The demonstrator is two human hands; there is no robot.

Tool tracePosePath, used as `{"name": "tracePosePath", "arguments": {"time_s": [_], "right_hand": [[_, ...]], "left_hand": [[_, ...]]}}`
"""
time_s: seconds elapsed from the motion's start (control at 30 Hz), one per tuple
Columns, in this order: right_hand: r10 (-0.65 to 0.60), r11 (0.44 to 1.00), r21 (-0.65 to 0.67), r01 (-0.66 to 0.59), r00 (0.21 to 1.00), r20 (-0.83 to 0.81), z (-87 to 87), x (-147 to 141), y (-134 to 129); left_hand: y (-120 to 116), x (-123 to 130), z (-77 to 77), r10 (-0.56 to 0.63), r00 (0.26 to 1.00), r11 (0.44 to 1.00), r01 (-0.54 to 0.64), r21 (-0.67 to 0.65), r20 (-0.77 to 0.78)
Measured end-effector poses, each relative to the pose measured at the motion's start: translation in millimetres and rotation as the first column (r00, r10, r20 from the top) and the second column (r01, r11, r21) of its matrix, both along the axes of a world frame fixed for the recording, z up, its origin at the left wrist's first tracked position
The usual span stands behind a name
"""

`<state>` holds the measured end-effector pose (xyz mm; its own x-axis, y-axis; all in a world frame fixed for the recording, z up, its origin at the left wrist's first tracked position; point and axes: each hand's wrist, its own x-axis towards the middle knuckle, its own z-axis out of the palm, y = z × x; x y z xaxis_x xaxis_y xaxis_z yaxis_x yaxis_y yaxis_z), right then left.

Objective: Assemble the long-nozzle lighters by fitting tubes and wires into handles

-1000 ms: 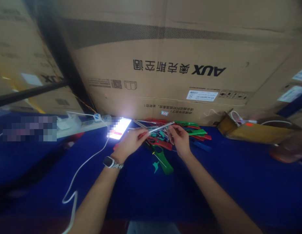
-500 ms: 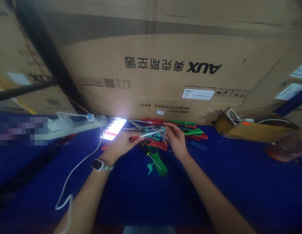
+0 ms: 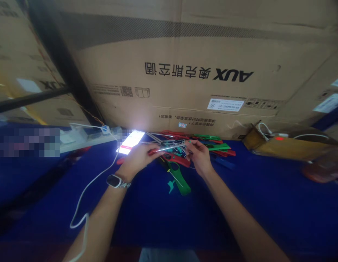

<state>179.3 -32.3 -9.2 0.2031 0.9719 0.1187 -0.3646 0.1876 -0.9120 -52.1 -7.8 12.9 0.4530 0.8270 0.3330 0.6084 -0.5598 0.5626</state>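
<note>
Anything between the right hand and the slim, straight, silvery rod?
Nothing visible. The right hand is already at the rod's right end; blur hides exact contact. The left hand holds the red piece at its other end.

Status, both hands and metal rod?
Left hand: holding red piece, metal rod jutting out. Right hand: at rod's other end, grip unclear. Clutter close by: green casing, teal piece on blue tabletop.

Head view, forward and down, table [image 3: 158,222] seemingly near
</note>
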Motion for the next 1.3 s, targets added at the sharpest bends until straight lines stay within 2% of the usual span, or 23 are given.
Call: {"name": "tracePosePath", "arguments": {"time_s": [0.1, 0.33, 0.53, 0.73, 0.87, 1.2, 1.3], "right_hand": [[-0.013, 1.000, -0.004, 0.013, 1.000, 0.003, -0.9, 0, 1], [-0.040, 0.998, 0.048, 0.038, 0.998, 0.053, 0.9, 0, -1], [-0.087, 0.991, 0.113, 0.074, 0.989, 0.116, 0.2, 0, -2], [-0.031, 0.986, 0.165, -0.006, 0.975, 0.221, 1.4, -1, -6], [-0.065, 0.977, 0.213, 0.007, 0.962, 0.265, 3.4, 0, -7], [-0.056, 0.985, 0.172, 0.013, 0.967, 0.249, -1.0, 4, -3], [-0.077, 0.978, 0.204, 0.030, 0.970, 0.230, 1.3, 4, -2]], "left_hand": [[-1, 0, 1.9, 0.011, 0.999, 0.999, -0.008, 0.047, -0.048], [5, 0, -7.6, 0.053, 0.997, 0.999, -0.052, 0.014, -0.056], [3, -1, -7.1, 0.017, 0.998, 0.998, -0.014, 0.054, -0.067], [3, -5, -5.8, 0.024, 0.999, 0.997, -0.020, 0.075, -0.046], [7, -8, -7.3, 0.055, 0.997, 0.996, -0.051, 0.068, -0.047], [11, -11, -11.8, 0.041, 0.999, 0.998, -0.039, 0.055, -0.023], [11, -12, -13.5, 0.039, 0.999, 0.998, -0.038, 0.043, -0.022]]}}
